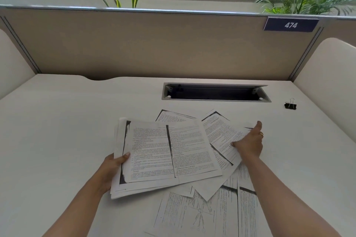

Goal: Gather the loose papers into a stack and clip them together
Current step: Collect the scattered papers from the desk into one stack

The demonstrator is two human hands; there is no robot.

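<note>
The gathered stack of papers (165, 152) is sitting at the middle of the worktop (57, 121), its left edge lifting slightly off the surface. The left hand (111, 169) is gripping that edge, thumb lying on the top page and fingers curling underneath. Just right of the stack, the right hand (249, 143) is resting its thumb on a tilted sheet (221, 134), forefinger pointing straight out. Whether its other fingers are closing under the sheet cannot be told. More loose sheets (192, 211) are lying overlapped toward the front edge, partly under the stack, and others are poking out behind it. A black binder clip (290, 105) is sitting well apart near the back right corner, beside an open cable slot (215, 92) along the back edge.
</note>
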